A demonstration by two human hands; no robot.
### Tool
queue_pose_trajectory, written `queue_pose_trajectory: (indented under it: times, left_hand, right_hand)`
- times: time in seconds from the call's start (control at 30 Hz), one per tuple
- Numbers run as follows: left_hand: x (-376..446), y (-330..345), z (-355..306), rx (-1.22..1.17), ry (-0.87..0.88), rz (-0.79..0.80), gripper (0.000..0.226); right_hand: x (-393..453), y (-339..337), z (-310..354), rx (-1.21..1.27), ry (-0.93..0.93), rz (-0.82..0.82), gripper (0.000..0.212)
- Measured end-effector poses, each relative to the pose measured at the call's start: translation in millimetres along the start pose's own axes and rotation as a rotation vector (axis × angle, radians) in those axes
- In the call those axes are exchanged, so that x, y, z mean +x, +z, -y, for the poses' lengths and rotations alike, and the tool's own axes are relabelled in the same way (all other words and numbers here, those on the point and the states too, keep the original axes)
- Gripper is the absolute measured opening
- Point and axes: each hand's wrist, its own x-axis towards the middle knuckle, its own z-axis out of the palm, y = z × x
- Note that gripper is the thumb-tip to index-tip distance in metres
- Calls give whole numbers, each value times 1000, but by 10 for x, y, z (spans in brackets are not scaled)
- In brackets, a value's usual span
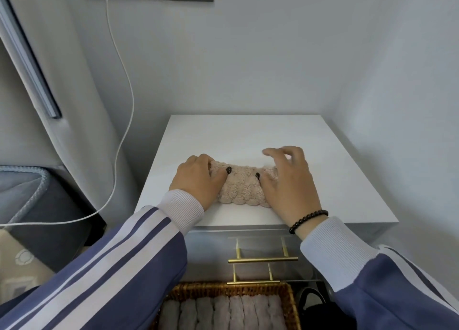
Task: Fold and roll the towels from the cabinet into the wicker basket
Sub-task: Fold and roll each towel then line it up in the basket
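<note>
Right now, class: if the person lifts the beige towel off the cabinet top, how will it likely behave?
The beige towel looks fluffy, so probably soft and floppy. Being partly rolled under the left hand and right hand, it may unroll if released. It likely weighs little.

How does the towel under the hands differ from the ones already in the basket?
The beige towel lies on the white cabinet top, only partly rolled, both hands on it; the grey towels sit in the wicker basket below, fully rolled and packed side by side. Colour differs: beige against grey. Both look fluffy.
</note>
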Motion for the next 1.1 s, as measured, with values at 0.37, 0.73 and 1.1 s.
queue_pose_trajectory:
  times: [0.37,0.73,1.1]
  left_hand:
    - [-146,-85,-16,-107,-33,66,28]
    - [-819,-259,252,-250,8,-78,29]
    - [-1708,-338,1051,-164,-89,308,36]
  right_hand:
    - [-204,-207,66,-92,-199,530,71]
    - [-499,-252,226,-174,-499,416,61]
    - [-877,175,775,-46,-599,882,24]
